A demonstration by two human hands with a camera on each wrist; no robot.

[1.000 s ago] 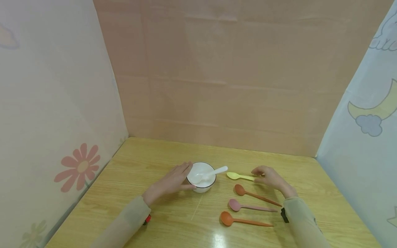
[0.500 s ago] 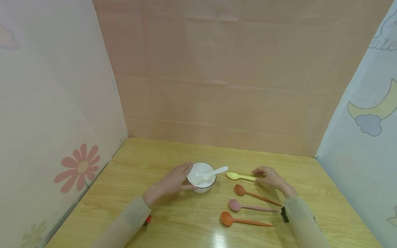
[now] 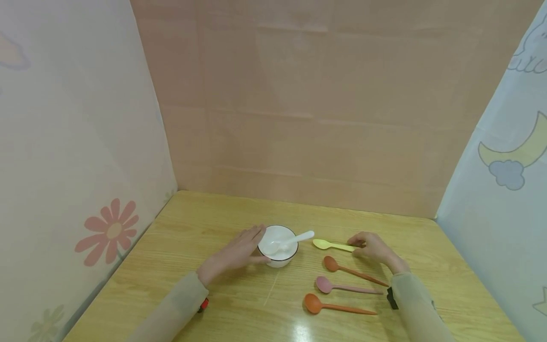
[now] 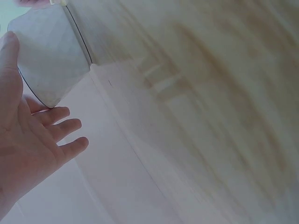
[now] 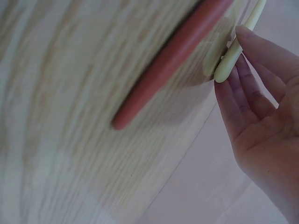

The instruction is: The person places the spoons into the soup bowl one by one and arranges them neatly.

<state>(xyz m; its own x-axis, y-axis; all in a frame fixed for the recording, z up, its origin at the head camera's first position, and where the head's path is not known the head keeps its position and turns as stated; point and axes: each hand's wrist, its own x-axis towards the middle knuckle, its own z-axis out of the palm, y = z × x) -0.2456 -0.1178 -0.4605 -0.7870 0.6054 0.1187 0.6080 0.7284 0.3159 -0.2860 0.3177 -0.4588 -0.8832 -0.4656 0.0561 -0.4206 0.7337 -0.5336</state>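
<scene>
A white bowl with a dark rim (image 3: 279, 262) stands mid-table, and a white spoon (image 3: 303, 236) leans in it, handle out to the right. My left hand (image 3: 237, 249) holds the bowl's left side, thumb on the near wall and fingers at the far side; the left wrist view shows the thumb against the bowl wall (image 4: 51, 51). My right hand (image 3: 373, 248) pinches the handle end of a yellow spoon (image 3: 325, 244). In the right wrist view the thumb lies on the handle (image 5: 229, 63) with fingers behind it. Its bowl end points left.
Nearer than the yellow spoon lie a brown-orange spoon (image 3: 356, 272), a pink spoon (image 3: 350, 288) and an orange spoon (image 3: 342, 308), handles to the right. A tan backdrop (image 3: 299, 118) rises behind the wooden table (image 3: 231, 304), with patterned cloth on both sides.
My right thumb and fingers have come together on the yellow spoon's handle. The left hand and the bowl stay in place.
</scene>
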